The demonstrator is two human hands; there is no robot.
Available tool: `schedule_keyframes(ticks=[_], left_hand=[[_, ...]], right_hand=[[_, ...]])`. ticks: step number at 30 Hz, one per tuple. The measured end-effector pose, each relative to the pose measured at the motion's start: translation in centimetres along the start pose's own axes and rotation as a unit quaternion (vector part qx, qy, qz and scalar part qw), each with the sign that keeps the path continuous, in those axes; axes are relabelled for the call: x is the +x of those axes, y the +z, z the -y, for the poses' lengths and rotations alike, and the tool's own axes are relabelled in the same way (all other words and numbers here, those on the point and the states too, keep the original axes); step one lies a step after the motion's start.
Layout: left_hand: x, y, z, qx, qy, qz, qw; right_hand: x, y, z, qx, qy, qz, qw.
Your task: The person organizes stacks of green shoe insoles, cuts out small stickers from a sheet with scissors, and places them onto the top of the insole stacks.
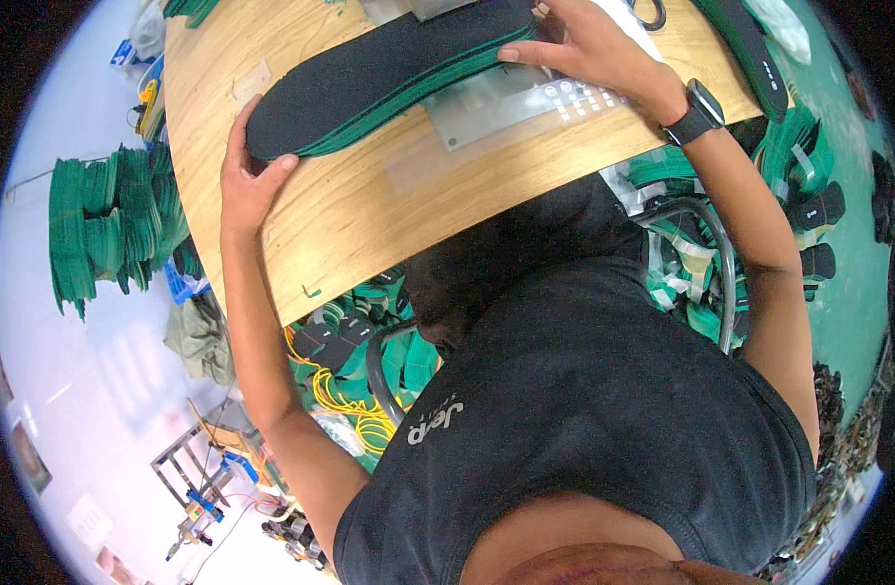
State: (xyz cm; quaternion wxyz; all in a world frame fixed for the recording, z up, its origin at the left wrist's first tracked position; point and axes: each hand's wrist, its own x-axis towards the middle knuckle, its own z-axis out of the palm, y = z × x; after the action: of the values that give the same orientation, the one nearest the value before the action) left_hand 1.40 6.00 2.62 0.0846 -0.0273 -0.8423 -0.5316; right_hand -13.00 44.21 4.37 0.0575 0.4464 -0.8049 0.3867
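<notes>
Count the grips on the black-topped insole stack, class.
2: the left grip curls around the left end of the insole stack; the right grip touches its right end. No others show.

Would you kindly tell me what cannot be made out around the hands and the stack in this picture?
All in the head view:
- Right hand: some fingers, cut off by the top edge, so its full grip is unclear.
- Black and green stack: its underside, hidden by its own layers, which are too thin to count surely.
- Left hand: some fingers, hidden by the hand itself and the stack.
</notes>
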Motion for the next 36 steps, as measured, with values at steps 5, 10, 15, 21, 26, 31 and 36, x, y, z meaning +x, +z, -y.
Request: schedule_keyframes(ticks=[5,10,15,21,26,31,36], left_hand=[[-0.2,0.4,-0.5,-0.048,-0.02,0.008,0.999],[-0.3,1.6,-2.3,-0.03,-0.016,0.007,0.999],[0.0,1.5,-2.3,0.123,-0.001,-0.019,0.992],[0.6,1.5,-1.8,0.048,-0.025,-0.041,0.998],[0.7,1.4,-1.8,0.034,-0.023,-0.034,0.999],[0.8,1.4,-1.7,0.036,-0.016,-0.032,0.999],[0.2,1.0,-1.6,0.058,-0.031,-0.012,0.998]], right_hand=[[0.0,0.3,0.1,0.012,0.051,0.009,0.999],[-1.3,-0.4,-0.4,-0.053,0.04,0.02,0.998],[-0.2,-0.3,0.3,-0.052,0.063,0.029,0.996],[1.4,-0.3,1.1,-0.027,0.077,0.031,0.996],[1.6,-0.1,0.9,-0.008,0.067,0.013,0.998],[1.5,-0.1,0.7,-0.008,0.058,0.011,0.998],[0.8,-0.1,0.4,0.008,0.076,0.005,0.997]])
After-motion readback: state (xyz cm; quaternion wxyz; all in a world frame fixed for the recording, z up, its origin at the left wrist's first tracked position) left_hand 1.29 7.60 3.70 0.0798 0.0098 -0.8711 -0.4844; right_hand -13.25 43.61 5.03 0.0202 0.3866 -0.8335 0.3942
